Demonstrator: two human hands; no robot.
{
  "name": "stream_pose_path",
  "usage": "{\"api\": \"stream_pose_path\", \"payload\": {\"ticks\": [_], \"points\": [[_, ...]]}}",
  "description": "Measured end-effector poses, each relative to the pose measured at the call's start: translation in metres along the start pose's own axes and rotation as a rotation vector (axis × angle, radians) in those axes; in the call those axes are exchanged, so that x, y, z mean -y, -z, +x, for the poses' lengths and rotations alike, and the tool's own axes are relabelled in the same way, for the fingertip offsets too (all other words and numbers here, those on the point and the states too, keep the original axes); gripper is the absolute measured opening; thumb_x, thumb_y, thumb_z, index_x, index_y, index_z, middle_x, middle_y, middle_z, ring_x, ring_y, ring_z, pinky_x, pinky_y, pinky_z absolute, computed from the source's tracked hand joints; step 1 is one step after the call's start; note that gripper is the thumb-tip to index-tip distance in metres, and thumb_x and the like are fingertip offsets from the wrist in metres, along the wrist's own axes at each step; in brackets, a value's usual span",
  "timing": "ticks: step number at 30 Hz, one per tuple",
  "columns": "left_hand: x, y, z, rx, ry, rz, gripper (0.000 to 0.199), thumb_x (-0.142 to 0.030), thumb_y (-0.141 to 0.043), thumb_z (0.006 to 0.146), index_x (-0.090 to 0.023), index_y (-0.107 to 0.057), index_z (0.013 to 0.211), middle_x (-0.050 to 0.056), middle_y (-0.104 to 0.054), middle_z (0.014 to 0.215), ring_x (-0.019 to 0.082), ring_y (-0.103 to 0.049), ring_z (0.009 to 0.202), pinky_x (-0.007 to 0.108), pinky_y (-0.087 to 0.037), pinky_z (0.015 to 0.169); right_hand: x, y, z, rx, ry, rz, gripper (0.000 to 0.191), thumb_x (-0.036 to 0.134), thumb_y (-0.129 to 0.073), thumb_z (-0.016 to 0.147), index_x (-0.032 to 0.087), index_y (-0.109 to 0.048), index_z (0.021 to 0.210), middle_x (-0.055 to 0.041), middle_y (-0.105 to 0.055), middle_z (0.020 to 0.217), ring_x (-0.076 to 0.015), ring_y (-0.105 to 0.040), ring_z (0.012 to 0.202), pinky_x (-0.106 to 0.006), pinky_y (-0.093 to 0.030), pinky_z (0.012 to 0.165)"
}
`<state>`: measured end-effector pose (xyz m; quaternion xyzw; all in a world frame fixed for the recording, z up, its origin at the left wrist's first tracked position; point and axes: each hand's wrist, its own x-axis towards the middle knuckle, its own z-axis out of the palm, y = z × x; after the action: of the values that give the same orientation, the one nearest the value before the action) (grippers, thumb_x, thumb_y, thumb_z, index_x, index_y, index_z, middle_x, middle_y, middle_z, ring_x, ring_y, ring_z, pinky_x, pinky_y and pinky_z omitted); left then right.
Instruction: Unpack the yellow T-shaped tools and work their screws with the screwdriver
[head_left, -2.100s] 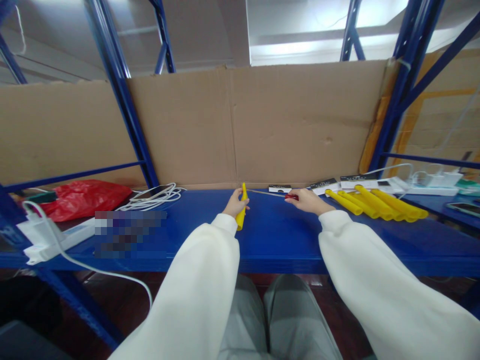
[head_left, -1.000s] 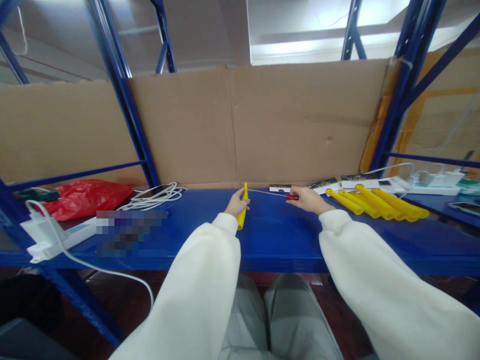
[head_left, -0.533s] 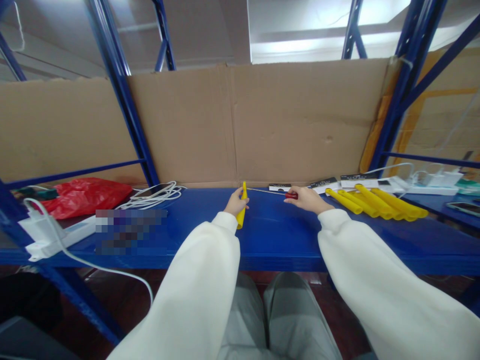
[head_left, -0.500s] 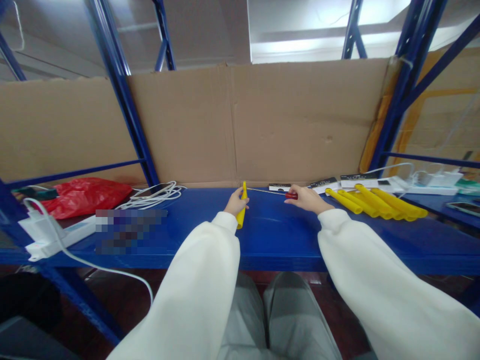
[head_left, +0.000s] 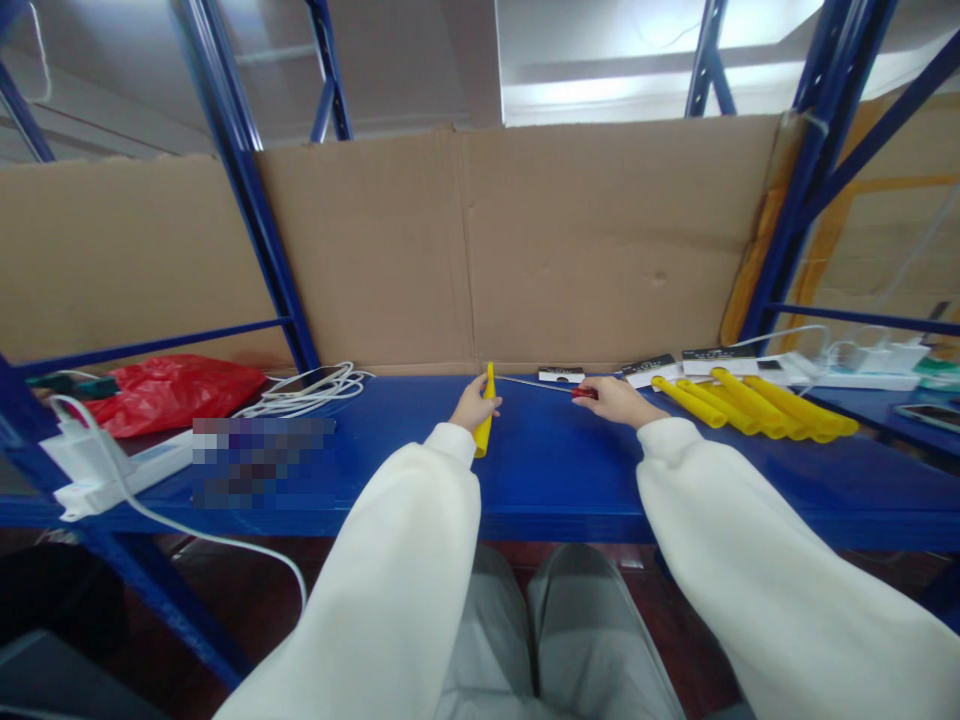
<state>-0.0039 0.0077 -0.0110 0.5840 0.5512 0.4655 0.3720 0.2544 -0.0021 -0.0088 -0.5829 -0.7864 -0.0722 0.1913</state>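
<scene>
My left hand [head_left: 474, 404] is closed around a yellow tube [head_left: 484, 432], which leans nearly upright over the blue tabletop [head_left: 555, 465]. My right hand [head_left: 611, 400] grips the red handle of a screwdriver [head_left: 585, 393]. The thin metal shaft points left, and its end is at the upper part of the tube. Whether the tip is inside the tube or only against it, I cannot tell. Several more yellow tubes [head_left: 757, 405] lie side by side to the right of my right hand.
Small black-and-white boxes [head_left: 561, 375] stand along the cardboard panel [head_left: 600, 250]. On the left are a red plastic bag [head_left: 180, 392], coiled white cable [head_left: 315, 392] and a white power strip [head_left: 154, 470]. At the far right lies a phone [head_left: 930, 415].
The screwdriver's handle end has dropped very slightly, along with a small shift of my right hand. Both grips are unchanged.
</scene>
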Motion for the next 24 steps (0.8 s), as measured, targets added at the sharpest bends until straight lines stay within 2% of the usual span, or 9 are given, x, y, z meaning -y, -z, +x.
{"api": "stream_pose_path", "payload": {"ticks": [4,7,10,14,20,24], "points": [[0.003,0.000,0.004,0.007,-0.013,0.001,0.072,-0.003,-0.066,0.080,-0.019,-0.047,0.148,0.017,-0.055,0.142,0.009,-0.067,0.066,0.016,-0.048,0.047,-0.001,-0.001,0.002,-0.013,0.016,0.049,0.013,0.033,-0.062,0.089,0.022,-0.066,0.093,-0.0074,-0.075,0.088,-0.0218,-0.068,0.081,-0.027,-0.044,0.066],[0.008,0.001,0.009,0.012,-0.031,0.012,0.073,-0.004,-0.069,0.077,-0.017,-0.049,0.146,0.017,-0.058,0.139,0.013,-0.069,0.072,0.019,-0.051,0.055,-0.004,-0.003,0.003,-0.060,0.019,0.066,0.018,0.033,-0.070,0.081,0.023,-0.061,0.093,-0.0050,-0.074,0.086,-0.0210,-0.067,0.076,-0.026,-0.043,0.062],[0.013,0.001,0.014,0.000,-0.052,0.029,0.075,-0.006,-0.073,0.073,-0.018,-0.051,0.144,0.016,-0.059,0.138,0.017,-0.070,0.085,0.022,-0.054,0.065,-0.006,-0.005,0.004,-0.088,0.014,0.045,0.017,0.032,-0.070,0.081,0.024,-0.059,0.091,-0.0034,-0.073,0.082,-0.0199,-0.066,0.072,-0.025,-0.040,0.059],[0.015,0.002,0.015,-0.026,-0.065,0.052,0.074,-0.007,-0.074,0.072,-0.017,-0.053,0.143,0.016,-0.058,0.140,0.023,-0.068,0.102,0.025,-0.055,0.077,-0.003,-0.003,0.003,-0.076,0.005,0.004,0.012,0.032,-0.066,0.085,0.022,-0.061,0.089,-0.0061,-0.073,0.083,-0.0210,-0.066,0.074,-0.026,-0.040,0.060],[0.013,0.002,0.014,-0.012,-0.057,0.049,0.073,-0.006,-0.071,0.075,-0.014,-0.051,0.144,0.018,-0.057,0.140,0.024,-0.068,0.104,0.028,-0.054,0.081,0.005,0.002,0.001,-0.019,-0.031,-0.035,0.017,0.033,-0.058,0.092,0.020,-0.068,0.092,-0.0092,-0.075,0.088,-0.0235,-0.069,0.083,-0.027,-0.043,0.066],[0.013,0.002,0.015,-0.034,-0.048,0.048,0.075,-0.007,-0.074,0.072,-0.016,-0.052,0.144,0.018,-0.058,0.141,0.024,-0.068,0.104,0.029,-0.054,0.082,0.005,0.001,0.001,-0.020,0.009,0.033,0.015,0.032,-0.058,0.092,0.020,-0.068,0.091,-0.0088,-0.075,0.087,-0.0223,-0.070,0.081,-0.027,-0.044,0.067]]}}
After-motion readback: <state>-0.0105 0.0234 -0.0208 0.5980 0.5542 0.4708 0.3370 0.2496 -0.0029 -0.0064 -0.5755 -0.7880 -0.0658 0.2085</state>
